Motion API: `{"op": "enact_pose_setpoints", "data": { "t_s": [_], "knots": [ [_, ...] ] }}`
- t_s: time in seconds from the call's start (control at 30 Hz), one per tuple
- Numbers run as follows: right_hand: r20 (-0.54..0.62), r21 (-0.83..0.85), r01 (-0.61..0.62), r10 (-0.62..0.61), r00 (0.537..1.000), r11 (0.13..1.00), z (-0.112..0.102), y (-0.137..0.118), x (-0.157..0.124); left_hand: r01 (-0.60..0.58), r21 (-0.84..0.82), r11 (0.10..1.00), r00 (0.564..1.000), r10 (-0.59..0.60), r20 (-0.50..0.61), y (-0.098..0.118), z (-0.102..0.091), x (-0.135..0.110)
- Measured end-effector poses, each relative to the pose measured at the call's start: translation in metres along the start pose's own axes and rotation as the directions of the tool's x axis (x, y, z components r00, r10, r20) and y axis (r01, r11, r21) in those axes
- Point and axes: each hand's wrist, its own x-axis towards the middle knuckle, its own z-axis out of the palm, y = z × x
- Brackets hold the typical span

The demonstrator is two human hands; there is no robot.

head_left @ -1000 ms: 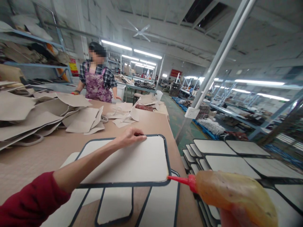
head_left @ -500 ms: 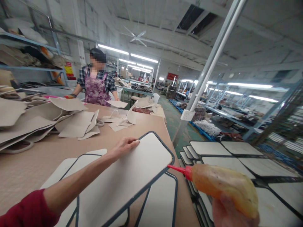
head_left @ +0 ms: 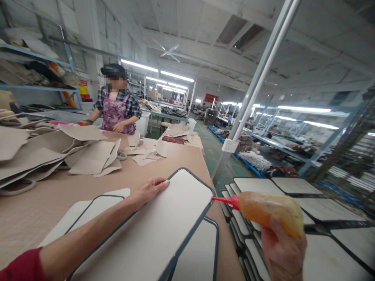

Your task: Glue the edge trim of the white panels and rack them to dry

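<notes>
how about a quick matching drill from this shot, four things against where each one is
Things:
1. bottle
2. left hand
3. cutouts
4. fan

Places:
a. on the ceiling
b. in the right hand
c. resting on the top panel, at its far edge
d. heaped at the left of the table

Pairs: 1-b, 2-c, 3-d, 4-a
</notes>
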Motion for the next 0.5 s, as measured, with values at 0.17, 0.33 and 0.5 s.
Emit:
{"op": "enact_pose_setpoints", "data": {
  "t_s": [0.17,0.33,0.5],
  "knots": [
    [-0.019,0.021,-0.057,0.057,0.998,0.998,0.000,0.000,-0.006,0.004,-0.037,0.999,1.000,-0.004,0.001,0.000,0.002,-0.001],
    [-0.054,0.007,-0.128,0.128,0.990,0.992,-0.006,0.003,-0.012,0.016,-0.069,0.997,1.000,-0.016,0.002,-0.001,0.003,0.001],
    [-0.016,0.013,-0.151,0.152,0.988,0.988,-0.003,0.001,-0.017,0.033,-0.112,0.993,0.999,-0.033,0.001,0.000,0.002,0.004]
  ]
}}
